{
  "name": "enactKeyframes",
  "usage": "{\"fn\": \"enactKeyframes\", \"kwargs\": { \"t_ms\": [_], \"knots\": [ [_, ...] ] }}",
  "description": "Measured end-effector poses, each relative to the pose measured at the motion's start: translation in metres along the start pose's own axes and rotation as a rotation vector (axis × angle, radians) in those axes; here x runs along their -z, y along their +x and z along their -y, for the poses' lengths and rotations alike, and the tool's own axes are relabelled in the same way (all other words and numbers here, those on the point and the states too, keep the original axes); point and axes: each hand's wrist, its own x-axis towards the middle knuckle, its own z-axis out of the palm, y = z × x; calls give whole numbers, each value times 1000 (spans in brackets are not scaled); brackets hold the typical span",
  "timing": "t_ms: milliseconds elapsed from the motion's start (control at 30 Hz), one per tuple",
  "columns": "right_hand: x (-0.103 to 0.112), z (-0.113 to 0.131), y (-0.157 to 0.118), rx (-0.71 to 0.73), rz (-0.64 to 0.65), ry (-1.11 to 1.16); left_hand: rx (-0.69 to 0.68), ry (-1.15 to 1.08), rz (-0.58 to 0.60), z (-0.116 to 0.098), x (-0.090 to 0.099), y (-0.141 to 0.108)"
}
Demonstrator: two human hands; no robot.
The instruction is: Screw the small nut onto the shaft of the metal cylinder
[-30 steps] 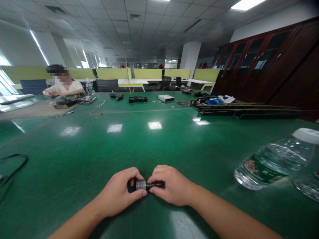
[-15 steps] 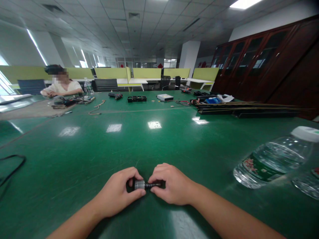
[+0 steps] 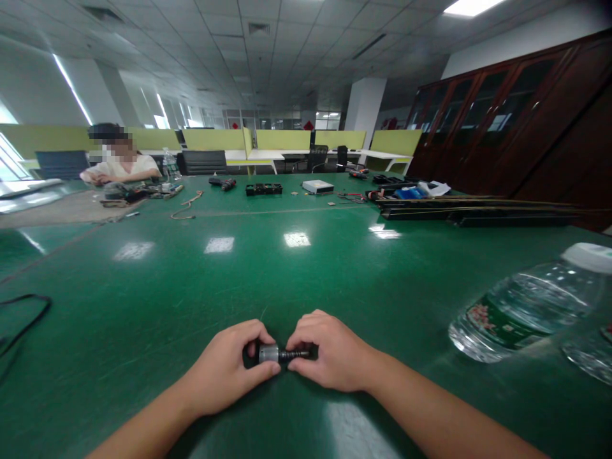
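A small metal cylinder [image 3: 268, 354] with a dark ribbed shaft [image 3: 289, 355] lies sideways low in the middle of the head view, over the green table [image 3: 268, 274]. My left hand [image 3: 232, 363] is wrapped round the silver cylinder, thumb below and fingers above and behind it. Around the shaft at the right, my right hand [image 3: 327, 350] is curled, with thumb and forefinger close to it. The outer ends of the part are partly hidden inside the hands.
Clear water bottles, one [image 3: 516, 312] lying tilted, are at the right. A black cable [image 3: 36, 306] is at the left edge. Farther back are a power drill [image 3: 222, 183], a white box [image 3: 317, 186], black rails [image 3: 421, 210] and a seated person [image 3: 122, 162].
The fingertips of my right hand have loosened slightly around the shaft, showing more of it. My left hand keeps its hold on the cylinder.
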Motion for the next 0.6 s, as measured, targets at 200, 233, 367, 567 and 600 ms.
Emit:
{"fn": "enactKeyframes", "kwargs": {
  "t_ms": [200, 233, 367, 567, 600],
  "knots": [
    [0, 0, 0, 1, -16, -1, -9, -1, 5, 2, 0, -1],
    [1, 0, 0, -1, -15, -2, -9, 3, 5, 1, 0, -1],
    [3, -1, -2, -9, -9, -1, -12, 15, -2, 0, -1, -1],
    [5, 0, -4, -19, -9, -4, -19, 11, -7, 0, -1, -2],
    [6, 0, -4, -22, -10, -4, -22, 7, -7, 0, -2, -2]
  ]
}}
